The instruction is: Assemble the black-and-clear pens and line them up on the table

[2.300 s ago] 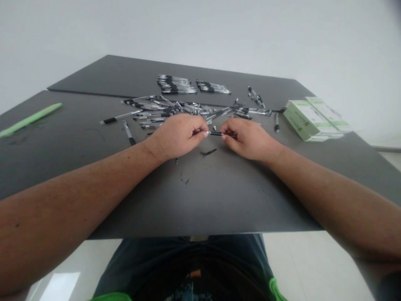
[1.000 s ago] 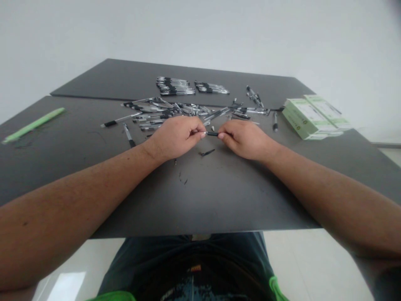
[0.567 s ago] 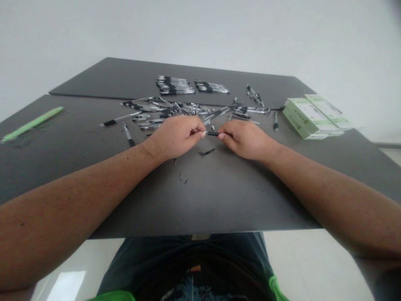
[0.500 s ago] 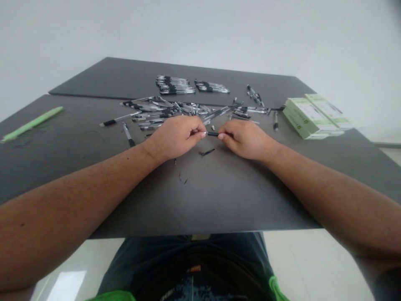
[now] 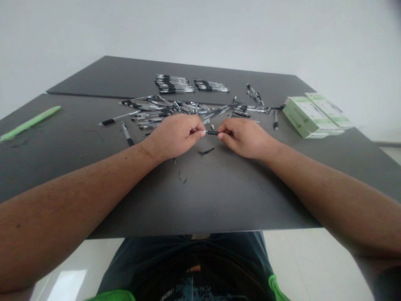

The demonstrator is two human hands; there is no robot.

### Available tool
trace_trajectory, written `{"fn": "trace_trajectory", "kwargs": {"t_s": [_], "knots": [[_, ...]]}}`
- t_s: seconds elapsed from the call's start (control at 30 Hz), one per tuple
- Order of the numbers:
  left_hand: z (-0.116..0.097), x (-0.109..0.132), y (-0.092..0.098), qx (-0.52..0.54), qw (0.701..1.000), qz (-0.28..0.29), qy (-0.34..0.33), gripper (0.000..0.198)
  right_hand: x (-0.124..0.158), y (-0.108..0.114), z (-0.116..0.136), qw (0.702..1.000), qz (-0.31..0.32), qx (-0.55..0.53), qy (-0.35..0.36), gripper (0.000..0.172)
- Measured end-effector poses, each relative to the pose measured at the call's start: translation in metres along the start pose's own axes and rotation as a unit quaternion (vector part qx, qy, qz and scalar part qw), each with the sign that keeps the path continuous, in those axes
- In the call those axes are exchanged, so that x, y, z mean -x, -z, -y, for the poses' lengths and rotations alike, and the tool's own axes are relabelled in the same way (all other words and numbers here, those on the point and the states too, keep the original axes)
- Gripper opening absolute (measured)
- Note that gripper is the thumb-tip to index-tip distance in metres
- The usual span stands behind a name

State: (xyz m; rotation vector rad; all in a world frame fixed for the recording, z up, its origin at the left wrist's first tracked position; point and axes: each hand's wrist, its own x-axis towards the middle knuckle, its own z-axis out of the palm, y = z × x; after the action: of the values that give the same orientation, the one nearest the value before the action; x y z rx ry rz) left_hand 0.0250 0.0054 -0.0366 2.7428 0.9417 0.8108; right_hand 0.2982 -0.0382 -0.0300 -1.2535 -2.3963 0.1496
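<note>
A pen [image 5: 212, 132] with a black grip spans the gap between my two hands above the table. My left hand [image 5: 178, 136] pinches its silvery tip end between thumb and forefinger. From the other side, my right hand [image 5: 246, 137] is closed around the black grip, hiding the rest of the barrel. Just beyond the hands lies a small pale pen part [image 5: 212, 126]. Nearer to me rests a black pen clip or cap piece [image 5: 207, 151]. A loose heap of clear pens with black grips [image 5: 153, 113] spreads behind my left hand.
Two rows of lined-up pens, left [image 5: 174, 83] and right [image 5: 211, 85], lie at the back. Green-and-white boxes [image 5: 305, 117] stand at the right. A long light green pen-shaped object [image 5: 33, 122] lies on the left. The grey table [image 5: 206, 200] has its front edge near my lap.
Both hands keep the same pinch on the pen and have barely moved. The whole view has shifted very slightly.
</note>
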Motion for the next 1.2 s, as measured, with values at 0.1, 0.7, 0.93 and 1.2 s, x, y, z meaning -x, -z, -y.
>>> {"fn": "trace_trajectory", "kwargs": {"t_s": [0.1, 0.7, 0.93, 1.2], "knots": [[-0.0009, 0.0003, 0.0006, 0.003, 1.0, 0.0, 0.005, 0.025, 0.0004, -0.0001, 0.0001, 1.0, -0.012, -0.006, 0.001, 0.016], [-0.0012, -0.0007, 0.0042, -0.009, 1.0, 0.006, -0.017, 0.027, -0.0005, 0.002, 0.0004, 1.0, 0.016, 0.009, -0.002, 0.02], [-0.0003, -0.0014, 0.0039, 0.007, 1.0, -0.007, -0.002, 0.025, -0.0007, 0.0024, 0.0008, 1.0, 0.005, 0.013, -0.006, 0.02], [0.0002, -0.001, 0.0058, 0.008, 1.0, -0.002, -0.016, 0.026, -0.0004, -0.0011, -0.0013, 1.0, 0.006, -0.003, -0.004, 0.018]]}}
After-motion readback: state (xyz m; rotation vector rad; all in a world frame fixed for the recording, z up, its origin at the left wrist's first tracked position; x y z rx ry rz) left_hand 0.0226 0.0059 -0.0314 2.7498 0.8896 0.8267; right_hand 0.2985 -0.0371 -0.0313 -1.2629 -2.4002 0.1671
